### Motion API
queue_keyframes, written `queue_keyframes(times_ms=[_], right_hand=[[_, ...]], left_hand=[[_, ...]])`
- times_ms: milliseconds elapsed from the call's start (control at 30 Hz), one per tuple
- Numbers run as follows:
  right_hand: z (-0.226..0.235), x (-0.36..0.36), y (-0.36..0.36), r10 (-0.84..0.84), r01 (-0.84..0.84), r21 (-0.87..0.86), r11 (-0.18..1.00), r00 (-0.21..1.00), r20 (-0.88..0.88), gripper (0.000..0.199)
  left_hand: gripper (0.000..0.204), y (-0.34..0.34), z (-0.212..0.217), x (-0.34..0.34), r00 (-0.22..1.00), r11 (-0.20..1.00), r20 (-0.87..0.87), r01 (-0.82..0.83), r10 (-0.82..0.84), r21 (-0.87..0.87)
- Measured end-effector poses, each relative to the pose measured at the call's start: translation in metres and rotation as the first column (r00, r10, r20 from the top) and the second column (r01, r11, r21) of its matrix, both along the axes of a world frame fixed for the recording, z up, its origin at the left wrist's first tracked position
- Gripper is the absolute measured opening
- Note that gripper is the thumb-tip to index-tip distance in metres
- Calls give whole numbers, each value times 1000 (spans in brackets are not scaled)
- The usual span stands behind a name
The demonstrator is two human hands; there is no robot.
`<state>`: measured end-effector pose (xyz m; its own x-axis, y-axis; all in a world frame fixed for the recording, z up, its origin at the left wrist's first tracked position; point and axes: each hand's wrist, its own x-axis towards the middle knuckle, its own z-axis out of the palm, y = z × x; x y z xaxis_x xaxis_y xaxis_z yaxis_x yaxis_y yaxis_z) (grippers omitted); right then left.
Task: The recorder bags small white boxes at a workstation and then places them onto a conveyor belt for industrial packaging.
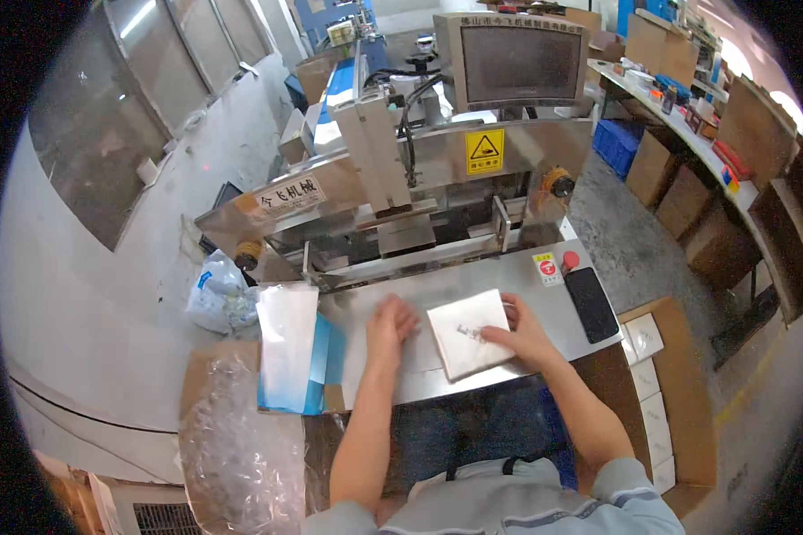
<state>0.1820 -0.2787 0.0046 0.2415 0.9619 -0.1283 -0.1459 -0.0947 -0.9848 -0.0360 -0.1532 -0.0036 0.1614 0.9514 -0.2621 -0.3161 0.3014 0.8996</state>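
Your right hand (519, 334) grips the dark-printed white packet (462, 339) over the steel table (348, 321); your left hand (391, 326) curls apart from it. The machine (379, 147) bears a yellow warning label (484, 152) and a lettered white plate (287, 193).

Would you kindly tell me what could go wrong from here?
The white packet is held at its right side by the right hand alone, with the left hand apart from it, so it might slip if lifted. The phone lies near the right edge of the metal table, so a bump could perhaps knock it off.
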Motion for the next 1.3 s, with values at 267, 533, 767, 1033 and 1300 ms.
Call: queue_keyframes(times_ms=[267, 533, 767, 1033, 1300], right_hand=[[13, 91, -136, -257, 236, 137, 962, 953, 161, 84], [30, 221, -259, -539, 638, 161, 753, 457, 707, 71], [-63, 298, -335, -148, 561, -471, 681, 735, 661, 64], [-190, 256, -293, -156, 437, -462, 772, 834, 529, 69], [-205, 266, -314, -202, 523, -318, 791, 713, 671, 45]], left_hand=[[52, 111, -68, 44, 25, 546, -974, 825, 226, 147], [50, 164, -53, 55, 66, 412, -998, 909, -11, 55], [45, 136, -37, 50, 372, 598, -881, 790, -293, 135], [65, 175, -59, -9, 5, 660, -1000, 751, -24, -13], [47, 152, -33, -5, 162, 646, -984, 759, -68, 80]])
